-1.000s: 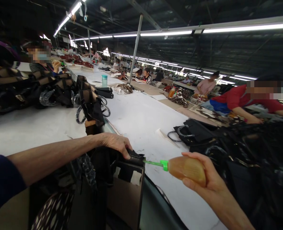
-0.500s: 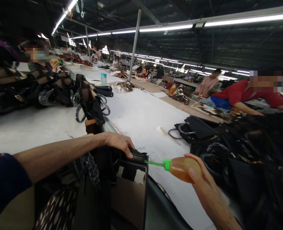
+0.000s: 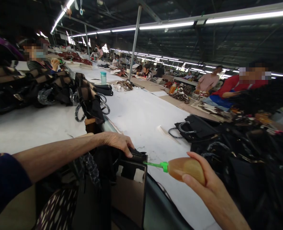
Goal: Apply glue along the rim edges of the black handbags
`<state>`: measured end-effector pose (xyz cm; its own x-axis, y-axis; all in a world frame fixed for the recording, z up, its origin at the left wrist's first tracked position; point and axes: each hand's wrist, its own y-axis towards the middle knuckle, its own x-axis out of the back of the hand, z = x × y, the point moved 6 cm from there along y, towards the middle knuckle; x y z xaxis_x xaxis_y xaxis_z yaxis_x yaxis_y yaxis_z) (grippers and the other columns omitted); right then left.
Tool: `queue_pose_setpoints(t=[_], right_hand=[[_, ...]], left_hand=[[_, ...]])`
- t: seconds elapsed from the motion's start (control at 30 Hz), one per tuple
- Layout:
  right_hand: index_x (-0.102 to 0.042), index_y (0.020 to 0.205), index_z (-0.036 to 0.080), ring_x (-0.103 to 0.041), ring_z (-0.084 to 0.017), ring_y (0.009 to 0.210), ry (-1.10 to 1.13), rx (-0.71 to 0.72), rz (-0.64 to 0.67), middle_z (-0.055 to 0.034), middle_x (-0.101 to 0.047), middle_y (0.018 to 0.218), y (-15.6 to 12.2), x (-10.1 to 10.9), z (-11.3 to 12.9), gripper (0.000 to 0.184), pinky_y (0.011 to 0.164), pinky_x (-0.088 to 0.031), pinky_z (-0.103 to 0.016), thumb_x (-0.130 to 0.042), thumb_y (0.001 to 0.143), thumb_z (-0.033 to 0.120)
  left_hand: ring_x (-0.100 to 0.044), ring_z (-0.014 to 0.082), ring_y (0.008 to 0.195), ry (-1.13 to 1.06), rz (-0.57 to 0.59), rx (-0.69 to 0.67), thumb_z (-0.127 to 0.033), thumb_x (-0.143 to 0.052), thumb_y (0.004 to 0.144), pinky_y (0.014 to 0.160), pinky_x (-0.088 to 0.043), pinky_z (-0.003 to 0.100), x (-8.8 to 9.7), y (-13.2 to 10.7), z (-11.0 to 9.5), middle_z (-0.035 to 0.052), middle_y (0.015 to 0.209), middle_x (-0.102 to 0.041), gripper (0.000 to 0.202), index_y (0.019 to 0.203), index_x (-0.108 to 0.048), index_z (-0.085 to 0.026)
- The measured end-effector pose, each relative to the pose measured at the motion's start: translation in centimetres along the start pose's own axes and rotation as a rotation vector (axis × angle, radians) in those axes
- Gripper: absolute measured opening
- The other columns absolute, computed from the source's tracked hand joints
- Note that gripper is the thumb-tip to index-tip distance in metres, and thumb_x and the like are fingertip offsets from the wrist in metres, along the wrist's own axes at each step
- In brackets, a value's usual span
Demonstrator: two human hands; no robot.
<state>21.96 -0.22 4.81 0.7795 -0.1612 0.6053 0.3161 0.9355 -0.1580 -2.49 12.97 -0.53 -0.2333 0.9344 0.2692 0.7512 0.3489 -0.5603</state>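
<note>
My left hand (image 3: 122, 143) grips the upper edge of a black handbag (image 3: 129, 195), thumb on the near side. The bag's brownish inner panel faces me, with pale patches near its top. In my right hand (image 3: 203, 182) is a squeeze bottle (image 3: 185, 169) of amber liquid, lying nearly level. Its long green nozzle points left, and the tip meets or nearly meets the bag's top corner below my left fingers. Plastic-wrapped handles (image 3: 92, 169) hang at the bag's left side.
Black handbags (image 3: 91, 99) are heaped at the left, and more bags (image 3: 227, 153) at the right. A white table (image 3: 141, 111) runs away from me, with a teal bottle (image 3: 103, 78) on it. Across it a person in red (image 3: 229, 86) stands; others sit farther back.
The squeeze bottle has shifted slightly, its nozzle tip a little left and lower. My right thumb sits lower on it. The person in red has moved left and more upright.
</note>
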Motion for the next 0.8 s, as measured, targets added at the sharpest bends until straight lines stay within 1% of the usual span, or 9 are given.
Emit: queue_pose_setpoints(t=[0.1, 0.2, 0.27, 0.33, 0.43, 0.53, 0.63, 0.7, 0.8], right_hand=[[-0.037, 0.131, 0.026, -0.059, -0.027, 0.097, -0.043, -0.03, 0.03, -0.006, -0.059, 0.113, -0.4, -0.3, 0.1, 0.068, 0.087, -0.045, -0.036, -0.055, 0.073, 0.056], [-0.037, 0.131, 0.026, -0.058, -0.028, 0.101, -0.057, -0.042, 0.021, -0.0068, -0.057, 0.118, -0.3, -0.2, -0.1, 0.069, 0.089, -0.044, -0.037, -0.054, 0.072, 0.055], [-0.038, 0.13, 0.025, -0.059, -0.028, 0.099, -0.043, -0.035, 0.032, -0.0064, -0.06, 0.114, -0.2, -0.1, -0.3, 0.068, 0.087, -0.046, -0.036, -0.055, 0.071, 0.055], [-0.041, 0.127, 0.024, -0.062, -0.027, 0.092, 0.005, -0.013, 0.038, -0.0052, -0.064, 0.105, -0.1, -0.1, -0.2, 0.067, 0.08, -0.049, -0.033, -0.058, 0.071, 0.055], [-0.045, 0.122, 0.024, -0.064, -0.025, 0.082, 0.085, 0.005, -0.031, -0.0029, -0.067, 0.097, -0.2, 0.3, 0.1, 0.062, 0.073, -0.051, -0.031, -0.06, 0.071, 0.054], [-0.047, 0.119, 0.026, -0.064, -0.025, 0.082, 0.126, 0.012, -0.115, -0.0018, -0.067, 0.097, -0.6, 0.7, 0.4, 0.057, 0.072, -0.05, -0.031, -0.06, 0.072, 0.055], [-0.051, 0.117, 0.027, -0.063, -0.025, 0.083, 0.12, 0.042, -0.169, -0.0018, -0.066, 0.098, -0.4, 1.1, 0.1, 0.056, 0.069, -0.051, -0.031, -0.063, 0.07, 0.055], [-0.053, 0.114, 0.027, -0.063, -0.025, 0.081, 0.093, 0.088, -0.2, -0.0021, -0.066, 0.098, 0.0, 1.3, -0.1, 0.056, 0.068, -0.053, -0.03, -0.066, 0.067, 0.054], [-0.055, 0.112, 0.027, -0.063, -0.024, 0.081, 0.07, 0.153, -0.21, -0.0021, -0.066, 0.099, 0.6, 1.4, -0.4, 0.055, 0.07, -0.054, -0.029, -0.068, 0.066, 0.053]], left_hand=[[-0.061, 0.0172, 0.067, 0.0, -0.001, -0.007, -0.036, -0.068, 0.063, 0.059, -0.049, 0.023, 0.2, 0.0, 0.2, 0.0011, 0.074, -0.069, 0.027, 0.082, -0.07, -0.016], [-0.062, 0.0178, 0.07, 0.023, -0.001, -0.006, -0.037, -0.068, 0.064, 0.062, -0.05, 0.024, 0.3, -0.2, 0.2, 0.0016, 0.078, -0.07, 0.03, 0.085, -0.071, -0.016], [-0.062, 0.018, 0.071, 0.023, 0.003, -0.008, -0.037, -0.068, 0.064, 0.062, -0.05, 0.024, 0.2, -0.2, 0.1, 0.0016, 0.078, -0.07, 0.029, 0.085, -0.071, -0.016], [-0.062, 0.018, 0.07, 0.006, 0.009, -0.008, -0.037, -0.068, 0.064, 0.063, -0.051, 0.024, 0.1, -0.2, 0.1, 0.0015, 0.077, -0.07, 0.029, 0.084, -0.071, -0.016], [-0.062, 0.018, 0.071, -0.013, 0.014, -0.01, -0.036, -0.068, 0.064, 0.063, -0.051, 0.025, 0.0, -0.1, 0.1, 0.0014, 0.078, -0.07, 0.028, 0.084, -0.07, -0.017], [-0.062, 0.0177, 0.07, -0.009, 0.023, -0.008, -0.035, -0.068, 0.065, 0.063, -0.05, 0.024, 0.0, 0.0, 0.2, 0.0014, 0.077, -0.069, 0.026, 0.083, -0.07, -0.016], [-0.061, 0.0175, 0.069, -0.005, 0.043, 0.004, -0.033, -0.067, 0.065, 0.062, -0.05, 0.024, -0.1, 0.0, 0.2, 0.0017, 0.076, -0.069, 0.026, 0.084, -0.07, -0.016], [-0.061, 0.0171, 0.068, -0.007, 0.048, 0.008, -0.033, -0.067, 0.065, 0.061, -0.049, 0.024, -0.1, 0.0, 0.1, 0.0017, 0.076, -0.069, 0.026, 0.085, -0.07, -0.016], [-0.06, 0.0162, 0.066, -0.022, 0.055, 0.008, -0.032, -0.067, 0.064, 0.06, -0.049, 0.023, -0.2, 0.0, 0.0, 0.001, 0.073, -0.068, 0.025, 0.083, -0.069, -0.016]])
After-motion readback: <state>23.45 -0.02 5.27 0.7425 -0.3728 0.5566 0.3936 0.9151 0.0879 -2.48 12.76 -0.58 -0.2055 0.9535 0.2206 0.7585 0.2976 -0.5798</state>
